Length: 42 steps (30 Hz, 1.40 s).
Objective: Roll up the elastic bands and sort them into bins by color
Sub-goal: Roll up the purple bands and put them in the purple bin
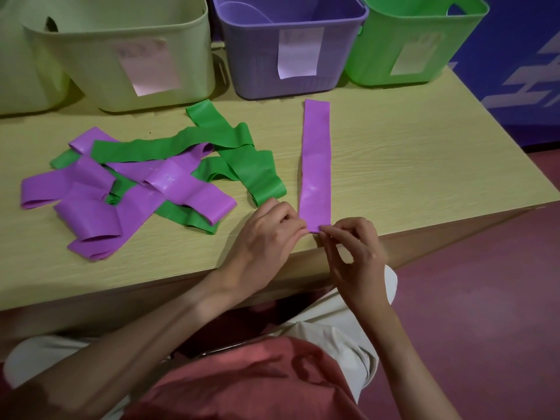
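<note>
Seemingly flat along its whole length, one purple band [316, 165] lay on the pale wooden table [409, 165] in the head view, running from the table's near edge straight toward the purple bin [291, 56]; its far end stopped just short of that bin. At the band's near end both hands met. The left hand [266, 234] had its fingers curled and its fingertips pinched on the left corner of that end. The right hand [354, 250] pinched the right corner between thumb and forefinger, its other fingers loosely bent beneath, hanging past the table edge. The near end looked slightly turned up where the fingertips held it; whether a roll had begun could not be told.

Left of the purple band lay a loose heap of bands [145, 180], purple and green ones crossing over each other, none rolled; the nearest green strip ended just beside the left hand. Behind the heap stood a pale yellow-green bin [121, 56], touching or nearly touching the purple bin's left side. Right of the purple bin stood a green bin [409, 40], close against it. Each bin carried a paper label on its front wall, the writing too blurred to read. What lay inside the bins could not be seen.
</note>
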{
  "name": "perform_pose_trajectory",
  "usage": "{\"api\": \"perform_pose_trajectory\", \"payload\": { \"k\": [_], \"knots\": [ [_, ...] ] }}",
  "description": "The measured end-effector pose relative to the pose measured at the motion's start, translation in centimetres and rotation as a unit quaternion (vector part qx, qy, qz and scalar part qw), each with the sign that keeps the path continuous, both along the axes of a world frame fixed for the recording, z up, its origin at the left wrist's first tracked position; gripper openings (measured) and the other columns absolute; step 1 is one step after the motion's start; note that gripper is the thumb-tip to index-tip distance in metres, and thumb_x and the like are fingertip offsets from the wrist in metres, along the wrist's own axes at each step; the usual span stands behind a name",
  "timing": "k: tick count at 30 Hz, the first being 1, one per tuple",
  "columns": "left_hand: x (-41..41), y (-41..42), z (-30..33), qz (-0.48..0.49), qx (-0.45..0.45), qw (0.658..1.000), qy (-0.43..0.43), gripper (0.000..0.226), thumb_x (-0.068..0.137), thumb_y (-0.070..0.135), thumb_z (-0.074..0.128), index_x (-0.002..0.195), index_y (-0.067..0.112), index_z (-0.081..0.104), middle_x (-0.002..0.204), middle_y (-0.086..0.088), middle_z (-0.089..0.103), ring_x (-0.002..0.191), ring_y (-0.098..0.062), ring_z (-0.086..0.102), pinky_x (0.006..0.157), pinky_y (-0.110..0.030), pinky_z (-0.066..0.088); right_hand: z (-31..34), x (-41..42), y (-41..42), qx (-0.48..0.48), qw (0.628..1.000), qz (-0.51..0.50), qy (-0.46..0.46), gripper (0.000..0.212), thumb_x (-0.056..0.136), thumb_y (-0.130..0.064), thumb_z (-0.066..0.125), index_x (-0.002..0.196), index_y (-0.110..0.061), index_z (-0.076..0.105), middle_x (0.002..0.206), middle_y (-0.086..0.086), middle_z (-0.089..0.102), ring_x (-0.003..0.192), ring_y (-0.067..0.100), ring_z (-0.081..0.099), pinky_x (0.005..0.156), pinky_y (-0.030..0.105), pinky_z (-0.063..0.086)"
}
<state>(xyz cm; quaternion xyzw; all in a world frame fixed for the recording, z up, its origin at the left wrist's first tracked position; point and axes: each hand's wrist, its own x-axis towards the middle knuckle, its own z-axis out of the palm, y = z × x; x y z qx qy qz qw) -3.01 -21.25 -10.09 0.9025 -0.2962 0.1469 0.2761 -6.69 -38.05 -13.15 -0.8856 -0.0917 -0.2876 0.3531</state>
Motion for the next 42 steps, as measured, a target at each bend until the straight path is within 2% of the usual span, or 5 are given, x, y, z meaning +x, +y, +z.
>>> {"api": "perform_pose_trajectory", "payload": {
  "k": [11, 14, 17, 23, 42],
  "knots": [
    [0.4, -1.7, 0.6, 0.113, -0.082, 0.982, 0.127, 0.011, 0.077, 0.01, 0.068, 0.068, 0.014, 0.063, 0.068, 0.007, 0.056, 0.068, -0.01, 0.048, 0.066, -0.022, 0.041, 0.6, 0.8, 1.5, 0.066, 0.993, -0.084, 0.059, 0.01, 0.082, -0.006, 0.073, 0.081, -0.01, 0.064, 0.081, -0.004, 0.051, 0.071, 0.012, 0.046, 0.067, 0.02, 0.038],
    [0.2, -1.8, 1.0, 0.132, -0.073, 0.978, 0.146, 0.005, 0.079, 0.015, 0.068, 0.078, 0.015, 0.063, 0.069, 0.008, 0.055, 0.068, -0.009, 0.049, 0.066, -0.022, 0.041, 0.4, 0.6, 1.4, 0.065, 0.993, -0.086, 0.044, 0.007, 0.081, -0.006, 0.076, 0.081, -0.008, 0.069, 0.082, 0.0, 0.05, 0.071, 0.011, 0.046, 0.067, 0.013, 0.037],
    [-0.1, -1.7, 1.1, 0.141, -0.073, 0.977, 0.142, 0.024, 0.079, 0.02, 0.071, 0.098, 0.015, 0.057, 0.071, 0.008, 0.056, 0.067, -0.009, 0.05, 0.065, -0.022, 0.04, 0.2, 0.4, 0.6, 0.057, 0.996, -0.056, 0.026, 0.004, 0.081, -0.005, 0.076, 0.084, -0.006, 0.073, 0.081, 0.004, 0.053, 0.069, 0.01, 0.049, 0.067, 0.011, 0.038],
    [0.0, -2.1, 0.8, 0.144, -0.041, 0.983, 0.103, 0.011, 0.082, 0.018, 0.065, 0.074, 0.016, 0.057, 0.07, 0.004, 0.053, 0.068, -0.015, 0.05, 0.07, -0.036, 0.046, -0.2, 0.2, -0.3, 0.02, 0.999, -0.023, 0.018, 0.016, 0.081, -0.003, 0.076, 0.097, -0.006, 0.075, 0.083, 0.005, 0.057, 0.067, 0.013, 0.052, 0.062, 0.017, 0.041],
    [0.8, -0.8, -0.2, 0.033, 0.019, 0.999, -0.014, 0.009, 0.086, 0.013, 0.068, 0.087, 0.004, 0.069, 0.083, -0.007, 0.061, 0.078, -0.021, 0.053, 0.067, -0.032, 0.046, 0.9, 2.3, 1.0, 0.059, 0.991, -0.096, 0.074, 0.007, 0.081, -0.009, 0.076, 0.078, -0.009, 0.07, 0.081, -0.006, 0.05, 0.063, -0.008, 0.045, 0.06, 0.004, 0.034]
  ]
}}
